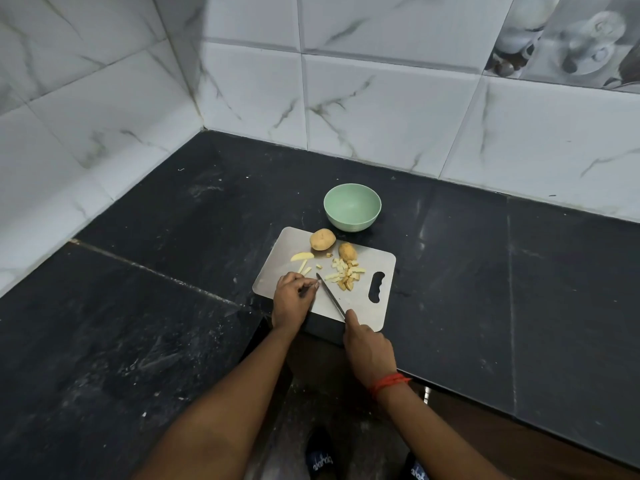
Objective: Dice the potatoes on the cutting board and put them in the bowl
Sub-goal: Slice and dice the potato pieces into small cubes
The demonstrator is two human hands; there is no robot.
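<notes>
A steel cutting board lies on the black counter. On its far edge sit one whole potato and a smaller potato piece. A heap of diced pieces lies mid-board, and a wedge with a few strips lies to its left. My left hand pinches a potato strip against the board with curled fingers. My right hand grips the handle of a knife, whose tip sits right beside my left fingertips. A green bowl stands empty just beyond the board.
The black stone counter runs into a corner of white marble-tiled walls at the back and left. The counter's front edge cuts in near my body, with the floor and my shoes below.
</notes>
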